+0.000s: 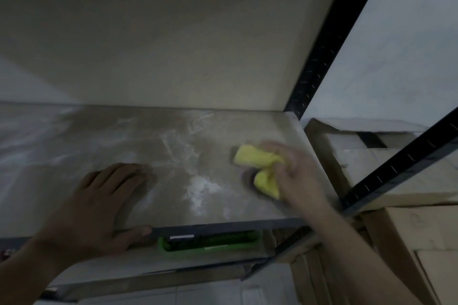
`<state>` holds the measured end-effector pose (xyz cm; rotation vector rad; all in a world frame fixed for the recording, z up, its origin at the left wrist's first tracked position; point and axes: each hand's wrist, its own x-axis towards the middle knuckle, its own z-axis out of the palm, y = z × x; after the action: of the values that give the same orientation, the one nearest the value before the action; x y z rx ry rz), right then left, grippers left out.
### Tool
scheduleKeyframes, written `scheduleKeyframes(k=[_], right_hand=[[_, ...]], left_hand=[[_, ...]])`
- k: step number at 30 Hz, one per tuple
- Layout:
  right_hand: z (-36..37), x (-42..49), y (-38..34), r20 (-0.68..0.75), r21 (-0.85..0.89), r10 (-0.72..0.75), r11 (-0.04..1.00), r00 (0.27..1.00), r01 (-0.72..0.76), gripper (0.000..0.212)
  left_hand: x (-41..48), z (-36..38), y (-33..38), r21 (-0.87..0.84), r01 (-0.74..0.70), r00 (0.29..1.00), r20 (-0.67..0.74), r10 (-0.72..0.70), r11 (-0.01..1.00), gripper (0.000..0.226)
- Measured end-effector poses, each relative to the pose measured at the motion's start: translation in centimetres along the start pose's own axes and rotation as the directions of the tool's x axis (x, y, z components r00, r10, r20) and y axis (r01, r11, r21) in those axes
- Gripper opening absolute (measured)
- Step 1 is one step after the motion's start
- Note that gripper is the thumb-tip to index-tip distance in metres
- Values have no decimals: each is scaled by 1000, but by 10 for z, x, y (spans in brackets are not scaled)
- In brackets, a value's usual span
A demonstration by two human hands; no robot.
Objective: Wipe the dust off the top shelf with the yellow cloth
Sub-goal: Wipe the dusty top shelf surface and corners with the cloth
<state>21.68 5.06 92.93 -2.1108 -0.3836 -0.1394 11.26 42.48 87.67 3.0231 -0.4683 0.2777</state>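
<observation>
The top shelf (pixel 173 136) is a grey-brown board streaked with white dust, thickest in a patch near its front middle. My right hand (pixel 295 173) presses a bunched yellow cloth (pixel 257 158) onto the shelf near its right end; the hand is blurred. Part of the cloth sticks out below my palm. My left hand (pixel 99 200) lies flat on the front left of the shelf, fingers spread, thumb hooked over the front edge, holding nothing.
Black slotted metal uprights (pixel 319 52) frame the shelf's right end. A green basket (pixel 210 242) sits on the shelf below. Cardboard boxes (pixel 409 225) are stacked to the right. A pale wall stands behind the shelf.
</observation>
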Motion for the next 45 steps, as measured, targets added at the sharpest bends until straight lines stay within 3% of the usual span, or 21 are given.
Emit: scheduleKeyframes(k=[2,4,6,8,10,12,13,14,16,18,20,22,25,27,29,31,34,37,39,42,45], right_hand=[[-19,35,17,-216,-190,100,971,971,-142,48],[-22,60,28,-142,-429,246,858,959,-284,48],[-7,62,29,-56,-579,251,780,966,-236,47],[14,49,18,-25,-544,100,834,995,-98,42],[40,27,1,122,-427,-41,900,992,90,36],[59,-2,-15,345,-242,-160,937,925,253,33],[60,-12,-20,398,-134,-192,955,897,264,35],[53,-18,-21,399,-50,-192,972,897,230,38],[30,-10,-13,244,-21,-122,991,962,131,44],[4,9,3,53,-194,17,981,998,-7,50],[-6,23,14,-17,-453,137,882,990,-130,54],[2,21,18,25,-550,145,828,989,-108,58],[22,0,11,73,-485,68,874,995,-24,57],[43,-20,-6,171,-394,-40,913,984,105,56],[65,-38,-28,359,-194,-219,933,907,302,60],[68,-46,-34,439,-49,-275,943,855,328,62],[31,-18,-10,97,-171,-83,980,992,99,54],[-1,12,13,-93,-417,205,880,974,-225,52],[14,11,10,-115,-562,209,792,971,-237,54],[70,-16,-19,9,-487,68,871,998,-55,57],[96,-34,-47,313,-223,-110,957,943,186,58]], left_hand=[[0,1,-1,2,-12,1000,-11,12,1000,96],[1,3,-2,7,-23,999,-25,24,1000,95],[1,4,-3,7,-22,1000,-19,22,1000,95],[0,4,-4,13,-19,1000,-6,19,1000,96],[0,3,-3,18,-13,1000,13,13,1000,97],[0,2,-3,17,-8,1000,24,8,1000,98],[0,1,-3,17,-7,1000,29,6,1000,98],[0,1,-2,16,-5,999,36,4,1000,98],[0,-1,-1,13,0,999,51,0,1000,98],[0,-3,1,19,-2,998,59,1,1000,97],[0,-7,4,22,-1,999,52,0,1000,96],[-1,-11,8,16,-1,999,44,0,1000,94],[-1,-15,11,20,2,998,63,-4,1000,94],[-1,-16,11,27,12,997,80,-15,1000,95],[0,-16,12,31,17,996,89,-19,999,96],[0,-17,13,22,12,996,92,-14,1000,95],[-1,-18,13,21,14,995,100,-16,1000,95],[0,-19,14,26,11,995,95,-14,1000,95],[0,-19,14,26,15,995,97,-17,1000,96],[1,-21,16,32,19,994,109,-22,999,96],[2,-23,18,17,14,995,98,-15,1000,96]])
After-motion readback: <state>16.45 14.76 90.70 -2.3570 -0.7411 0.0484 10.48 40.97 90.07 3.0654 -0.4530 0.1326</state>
